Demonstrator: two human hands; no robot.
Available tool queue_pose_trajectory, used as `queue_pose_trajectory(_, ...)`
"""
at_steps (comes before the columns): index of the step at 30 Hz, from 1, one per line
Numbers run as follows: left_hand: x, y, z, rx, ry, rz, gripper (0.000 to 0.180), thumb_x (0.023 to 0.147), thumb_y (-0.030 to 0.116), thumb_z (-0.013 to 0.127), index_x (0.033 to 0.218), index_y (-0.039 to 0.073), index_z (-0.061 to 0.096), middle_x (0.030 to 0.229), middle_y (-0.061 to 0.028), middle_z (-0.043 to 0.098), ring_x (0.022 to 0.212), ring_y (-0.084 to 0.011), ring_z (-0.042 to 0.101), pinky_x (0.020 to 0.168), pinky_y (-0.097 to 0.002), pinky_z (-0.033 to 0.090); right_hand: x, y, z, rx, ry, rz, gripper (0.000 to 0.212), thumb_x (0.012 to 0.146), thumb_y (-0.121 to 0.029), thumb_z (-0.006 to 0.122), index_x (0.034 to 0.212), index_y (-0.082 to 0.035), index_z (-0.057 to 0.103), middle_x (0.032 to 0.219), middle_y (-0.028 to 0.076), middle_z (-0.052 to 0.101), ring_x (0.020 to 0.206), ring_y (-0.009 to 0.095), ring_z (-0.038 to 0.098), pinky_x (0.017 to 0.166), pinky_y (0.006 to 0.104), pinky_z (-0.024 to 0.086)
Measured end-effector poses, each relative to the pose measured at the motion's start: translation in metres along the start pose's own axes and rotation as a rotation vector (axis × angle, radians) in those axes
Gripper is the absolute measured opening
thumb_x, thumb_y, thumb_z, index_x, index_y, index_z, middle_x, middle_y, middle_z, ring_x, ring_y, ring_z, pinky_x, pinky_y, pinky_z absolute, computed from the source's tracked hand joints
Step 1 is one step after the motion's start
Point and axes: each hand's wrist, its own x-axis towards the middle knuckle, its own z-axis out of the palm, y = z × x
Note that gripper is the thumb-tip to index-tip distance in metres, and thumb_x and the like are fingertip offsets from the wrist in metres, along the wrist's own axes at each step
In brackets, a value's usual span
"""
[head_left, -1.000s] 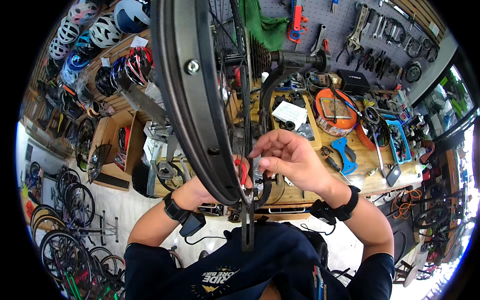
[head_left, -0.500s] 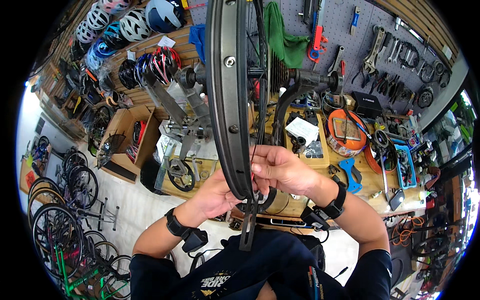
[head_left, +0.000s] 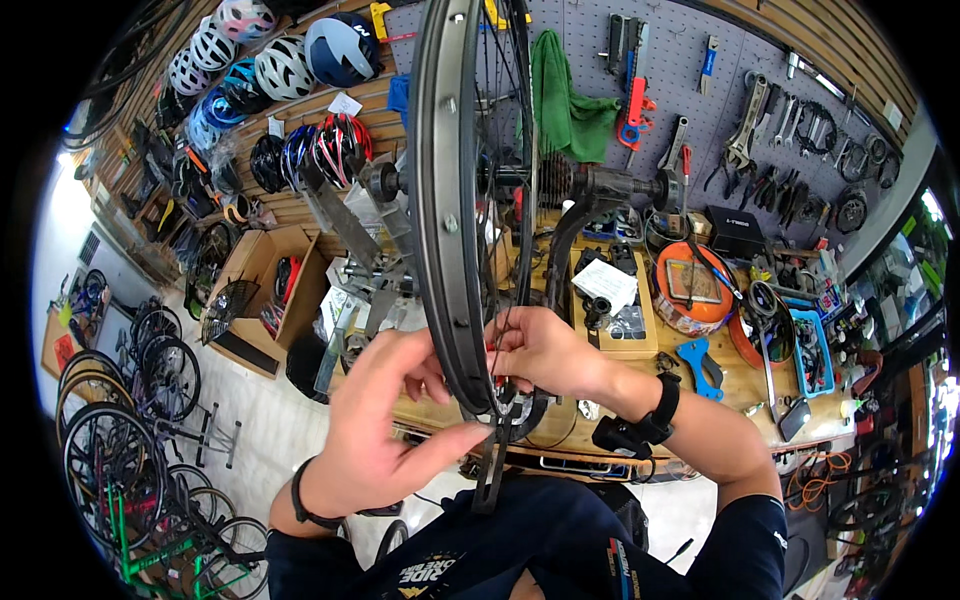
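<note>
A bicycle wheel rim without a tyre stands upright in a truing stand, its spokes running up toward the hub. To the left of the rim's lower part is my left hand, thumb and fingers apart, holding nothing. My right hand is on the other side, its fingers pinched at the spokes close to the rim. A small red bit shows by those fingertips; what they grip is mostly hidden. A slotted metal bar of the stand points toward me below the rim.
On the wooden bench right of the wheel are an orange round container, a blue tool, a blue basket and a phone. Tools hang on the pegboard behind. An open cardboard box and several bikes are at left.
My left hand has come away from the rim, moved left and toward me, and opened. My right hand stays pinched at the spokes, slightly lower. The view has shifted a little.
</note>
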Motion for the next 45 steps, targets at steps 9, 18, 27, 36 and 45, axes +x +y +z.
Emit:
queue_pose_trajectory(9,0.001,-0.025,0.018,0.060,-0.008,0.058,0.042,0.079,0.012,0.081,0.114,0.000,0.062,0.112,-0.0141,0.063,0.084,-0.0216,0.064,0.070,-0.0296,0.051,0.009,-0.005,-0.004,-0.619,0.061,0.045,0.048,0.083,-0.039,0.077,0.085,0.008,0.065,0.076,0.025,0.065,0.075,0.037,0.066,0.070,0.0420,0.051)
queue_pose_trajectory(18,0.000,-0.031,0.025,0.102,0.018,0.111,0.036,0.074,0.013,0.085,0.100,-0.001,0.065,0.090,-0.0088,0.064,0.078,-0.0195,0.064,0.071,-0.0295,0.049,0.029,0.048,-0.003,-0.422,0.060,-0.090,0.030,0.084,-0.022,0.076,0.092,0.006,0.067,0.075,0.013,0.066,0.066,0.021,0.063,0.065,0.0337,0.051)
queue_pose_trajectory(27,0.016,-0.022,0.009,-0.049,0.037,0.046,0.038,0.077,0.010,0.083,0.105,-0.002,0.061,0.093,-0.0046,0.058,0.076,-0.0116,0.056,0.070,-0.0247,0.045,0.008,0.021,-0.029,0.444,-0.477,0.073,0.044,0.095,-0.031,0.066,0.124,0.000,0.058,0.085,0.000,0.063,0.070,0.007,0.059,0.062,0.0221,0.049)
queue_pose_trajectory(36,0.020,-0.030,0.016,-0.088,0.096,0.065,0.040,0.074,0.019,0.086,0.104,0.000,0.066,0.088,-0.0044,0.061,0.065,-0.0120,0.054,0.060,-0.0253,0.044,0.013,0.014,-0.013,-0.232,-0.137,-0.036,0.048,0.092,-0.044,0.067,0.084,0.003,0.064,0.060,0.007,0.057,0.059,0.015,0.059,0.054,0.0315,0.046)
queue_pose_trajectory(45,0.005,-0.036,0.021,-0.102,0.070,0.032,0.039,0.076,0.014,0.084,0.106,-0.004,0.065,0.101,-0.0094,0.063,0.079,-0.0153,0.062,0.071,-0.0269,0.050,0.005,0.007,0.011,-0.338,0.188,-0.041,0.051,0.086,-0.043,0.074,0.078,0.006,0.062,0.070,0.022,0.061,0.060,0.034,0.059,0.063,0.0408,0.050)
